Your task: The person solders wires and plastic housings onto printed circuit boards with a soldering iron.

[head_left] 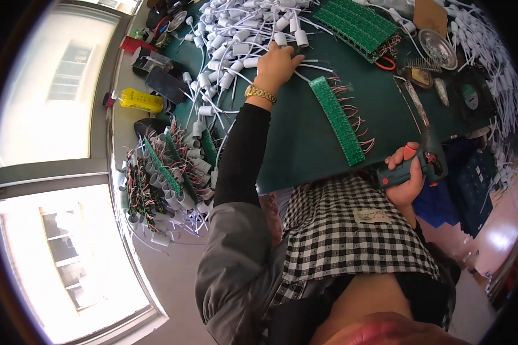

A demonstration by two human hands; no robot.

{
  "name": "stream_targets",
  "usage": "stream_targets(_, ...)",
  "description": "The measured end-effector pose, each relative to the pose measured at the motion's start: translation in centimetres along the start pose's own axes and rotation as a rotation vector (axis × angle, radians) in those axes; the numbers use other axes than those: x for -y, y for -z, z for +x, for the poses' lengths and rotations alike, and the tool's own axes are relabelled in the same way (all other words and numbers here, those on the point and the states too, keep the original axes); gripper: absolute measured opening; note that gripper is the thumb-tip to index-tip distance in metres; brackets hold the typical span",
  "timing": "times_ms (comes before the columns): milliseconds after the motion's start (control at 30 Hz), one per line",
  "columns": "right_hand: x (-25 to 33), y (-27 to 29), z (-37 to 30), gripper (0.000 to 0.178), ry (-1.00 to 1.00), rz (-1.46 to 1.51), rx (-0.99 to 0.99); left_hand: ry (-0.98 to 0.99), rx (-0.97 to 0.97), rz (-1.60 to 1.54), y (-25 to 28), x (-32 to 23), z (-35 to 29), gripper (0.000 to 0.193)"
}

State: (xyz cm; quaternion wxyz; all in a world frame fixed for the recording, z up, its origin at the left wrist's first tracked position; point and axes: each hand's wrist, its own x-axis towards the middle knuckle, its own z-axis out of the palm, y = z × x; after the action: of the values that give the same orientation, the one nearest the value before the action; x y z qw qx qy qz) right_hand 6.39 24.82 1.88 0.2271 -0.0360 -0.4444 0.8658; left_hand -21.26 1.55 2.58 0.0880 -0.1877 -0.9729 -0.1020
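My left hand (275,70), with a gold watch (260,94) on its wrist, reaches to the near edge of a heap of white cylindrical sockets with white wires (236,35). Its thumb stands apart from the fingers, whose tips touch a white socket (280,39); no firm grip shows. My right hand (407,183) is wrapped round the handle of a green soldering gun (430,162) with an orange trigger, at the table's front edge. Between the hands lies a long green circuit board (336,121), thin red and white wires sticking out along its right side.
Stacked green boards (357,26) lie at the back right, near a metal dish (437,49) and a coiled spring holder (423,64). Wired sockets and boards (170,172) fill the left side. A yellow bottle (141,100) and a phone (166,85) are by the window.
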Motion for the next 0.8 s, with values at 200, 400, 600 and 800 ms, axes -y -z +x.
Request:
stream_targets(200, 0.4, 0.4, -0.3, 0.032, -0.032, -0.043, -0.007, 0.153, -0.128, -0.145, 1.6, 4.0, -2.3, 0.016)
stream_targets(400, 0.4, 1.4, -0.1, 0.032, -0.016, -0.045, 0.068, 0.052, -0.585, -0.079, 7.4, 2.5, -7.8, 0.016)
stream_targets(600, -0.2, 0.8, 0.7, 0.032, -0.096, 0.029, 0.116, -0.172, -0.198, -0.032, 4.5, -0.9, -15.6, 0.022)
stream_targets(800, -0.7, 0.4, 1.4, 0.033, -0.107, -0.024, 0.127, -0.200, -0.335, -0.043, 2.7, -4.7, -15.6, 0.031)
